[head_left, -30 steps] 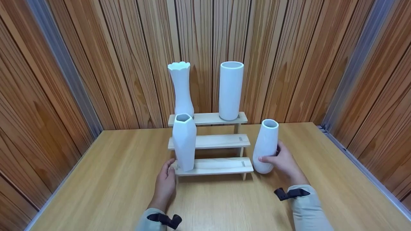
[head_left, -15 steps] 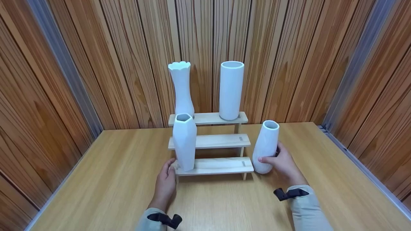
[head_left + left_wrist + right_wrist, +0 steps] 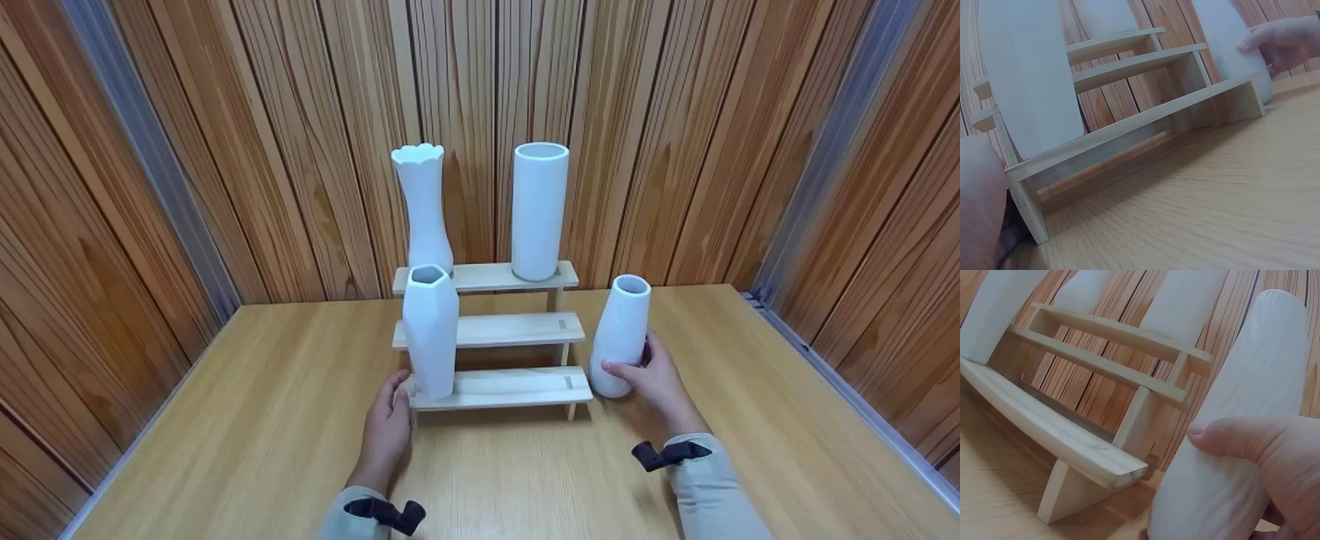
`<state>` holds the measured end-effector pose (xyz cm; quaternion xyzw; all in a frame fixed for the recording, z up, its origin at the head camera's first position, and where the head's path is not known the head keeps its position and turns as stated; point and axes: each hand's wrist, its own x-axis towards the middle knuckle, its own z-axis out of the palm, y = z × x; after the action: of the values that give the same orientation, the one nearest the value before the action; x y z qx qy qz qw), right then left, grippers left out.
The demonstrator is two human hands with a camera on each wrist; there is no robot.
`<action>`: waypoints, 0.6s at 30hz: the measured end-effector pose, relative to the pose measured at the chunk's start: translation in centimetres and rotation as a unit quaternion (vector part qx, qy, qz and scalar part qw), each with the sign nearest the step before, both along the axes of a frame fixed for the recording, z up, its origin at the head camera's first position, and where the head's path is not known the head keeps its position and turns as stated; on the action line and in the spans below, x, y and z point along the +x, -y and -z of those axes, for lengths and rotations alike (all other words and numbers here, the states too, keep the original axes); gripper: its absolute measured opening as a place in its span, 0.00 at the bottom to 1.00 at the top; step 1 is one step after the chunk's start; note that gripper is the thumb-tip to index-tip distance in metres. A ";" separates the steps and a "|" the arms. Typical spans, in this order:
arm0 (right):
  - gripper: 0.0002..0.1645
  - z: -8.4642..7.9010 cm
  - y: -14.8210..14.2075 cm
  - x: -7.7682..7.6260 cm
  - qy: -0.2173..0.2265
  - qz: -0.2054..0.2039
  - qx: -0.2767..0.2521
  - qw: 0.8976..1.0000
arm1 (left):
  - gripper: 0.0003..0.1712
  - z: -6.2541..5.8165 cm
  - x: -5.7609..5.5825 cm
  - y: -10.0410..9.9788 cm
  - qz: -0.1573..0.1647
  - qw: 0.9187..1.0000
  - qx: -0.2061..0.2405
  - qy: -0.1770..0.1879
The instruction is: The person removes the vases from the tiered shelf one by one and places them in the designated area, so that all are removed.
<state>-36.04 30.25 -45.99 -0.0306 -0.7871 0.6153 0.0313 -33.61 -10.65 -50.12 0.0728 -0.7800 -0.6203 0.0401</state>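
On the right, my right hand (image 3: 656, 379) grips the lower part of a white tapered vase (image 3: 621, 322), thumb in front and fingers behind. The vase stands nearly upright beside the right end of a three-tier wooden stand (image 3: 517, 388); I cannot tell whether its base touches the table. My left hand (image 3: 388, 424) holds the left end of the stand's lowest shelf, some fingers hidden. Close by, a faceted white vase (image 3: 431, 337) stands on that shelf's left part. In the right wrist view, the thumb lies across the tapered vase (image 3: 1230, 394).
The top shelf bears a white vase with a scalloped rim (image 3: 424, 202) on the left and a white cylindrical vase (image 3: 540, 214) on the right. Everything stands on a wooden table (image 3: 262, 420) with wood-panelled walls (image 3: 300, 150) on three sides.
My right hand and the tapered vase have shifted slightly, up and away from me in the head view. The left hand, the stand and the other vases stay put.
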 end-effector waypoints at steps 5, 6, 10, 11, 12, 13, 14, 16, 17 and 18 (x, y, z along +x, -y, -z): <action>0.65 0.8 0.2 -0.3 0.001 0.019 -0.007 1.000 | 0.25 0.2 -0.1 0.1 0.002 1.000 0.001 0.002; 0.65 0.9 0.2 -0.4 -0.003 0.022 -0.008 1.000 | 0.25 0.2 -0.1 0.1 0.002 1.000 0.002 0.001; 0.64 1.4 0.5 -0.6 -0.021 0.040 -0.007 0.999 | 0.25 0.2 -0.1 0.1 0.004 1.000 0.001 -0.002; 0.64 1.6 0.6 -0.6 -0.026 0.044 -0.007 0.999 | 0.25 0.1 -0.1 0.1 0.003 1.000 0.001 -0.002; 0.64 1.8 0.7 -0.7 -0.030 0.048 -0.007 0.998 | 0.25 0.1 0.0 0.1 0.003 1.000 0.000 -0.002; 0.63 2.0 0.8 -0.8 -0.036 0.053 -0.005 0.998 | 0.25 0.1 0.0 0.1 0.003 1.000 0.000 -0.002; 0.63 2.2 0.9 -0.9 -0.040 0.057 -0.004 0.998 | 0.26 0.1 0.0 0.1 0.003 1.000 0.000 -0.002; 0.62 2.7 1.0 -1.1 -0.053 0.064 0.007 0.997 | 0.25 0.1 0.0 0.1 0.004 1.000 0.000 -0.004; 0.61 3.0 1.1 -1.2 -0.057 0.067 0.009 0.996 | 0.25 0.1 0.0 0.1 0.005 1.000 -0.001 -0.005; 0.61 3.2 1.2 -1.3 -0.059 0.070 0.009 0.996 | 0.25 0.1 0.0 0.1 0.006 1.000 0.000 -0.006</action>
<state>-37.34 29.06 -49.23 -0.0495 -0.7850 0.6055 0.1209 -33.62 -10.75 -50.20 0.0648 -0.7803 -0.6207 0.0413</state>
